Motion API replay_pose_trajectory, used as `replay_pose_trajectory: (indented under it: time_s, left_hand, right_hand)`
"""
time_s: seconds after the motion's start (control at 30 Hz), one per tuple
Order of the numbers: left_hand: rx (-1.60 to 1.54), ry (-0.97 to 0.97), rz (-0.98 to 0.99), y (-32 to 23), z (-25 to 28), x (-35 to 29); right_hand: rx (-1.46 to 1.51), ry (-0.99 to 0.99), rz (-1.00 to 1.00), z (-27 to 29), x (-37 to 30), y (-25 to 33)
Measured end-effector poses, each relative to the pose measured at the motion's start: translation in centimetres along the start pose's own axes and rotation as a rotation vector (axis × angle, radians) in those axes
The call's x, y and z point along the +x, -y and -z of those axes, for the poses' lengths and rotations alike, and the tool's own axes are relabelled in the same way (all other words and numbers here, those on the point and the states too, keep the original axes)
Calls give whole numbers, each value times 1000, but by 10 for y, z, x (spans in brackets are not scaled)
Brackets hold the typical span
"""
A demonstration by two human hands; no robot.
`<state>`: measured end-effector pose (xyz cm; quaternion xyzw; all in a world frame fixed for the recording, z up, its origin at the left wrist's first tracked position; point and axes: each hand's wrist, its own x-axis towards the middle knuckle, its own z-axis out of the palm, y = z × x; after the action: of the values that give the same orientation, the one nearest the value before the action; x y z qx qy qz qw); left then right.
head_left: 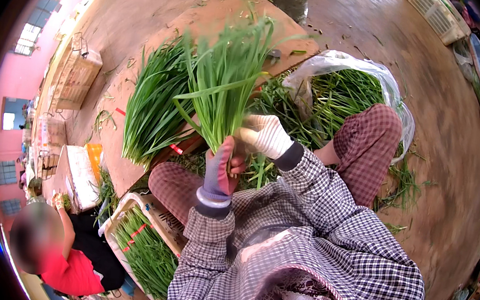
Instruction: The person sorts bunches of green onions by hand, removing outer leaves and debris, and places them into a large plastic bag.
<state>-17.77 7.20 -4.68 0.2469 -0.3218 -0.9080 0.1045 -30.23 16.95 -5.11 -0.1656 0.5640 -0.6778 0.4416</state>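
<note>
Upright in front of me is a loose bunch of long green garlic chives, its leaf tips blurred. My left hand, in a purple and pink glove, is closed around the lower stems. Beside it my right hand, in a white striped glove, has its fingers curled against the right side of the same stems; its fingertips are partly hidden and smeared. Just left of the bunch, a pile of chives lies on a brown board, with red ties near it.
A clear plastic bag full of loose chives stands open by my right knee. At my lower left, a white crate holds tied chives. Another person in red sits beyond it. Wicker-like baskets stand at far left.
</note>
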Motion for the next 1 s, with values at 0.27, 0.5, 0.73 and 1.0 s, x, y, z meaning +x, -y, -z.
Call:
replay_pose_trajectory:
  time_s: [0.27, 0.5, 0.73, 1.0]
  left_hand:
    - [-642, 80, 301, 47, 93, 20]
    - [-320, -105, 174, 43, 75, 18]
    - [55, -96, -36, 56, 77, 26]
    - [684, -384, -90, 69, 69, 39]
  right_hand:
    - [-314, -40, -39, 5, 22, -65]
    - [-496, -86, 113, 5, 17, -43]
    - [-707, 96, 408, -43, 14, -21]
    - [-1382, 334, 314, -71, 55, -12]
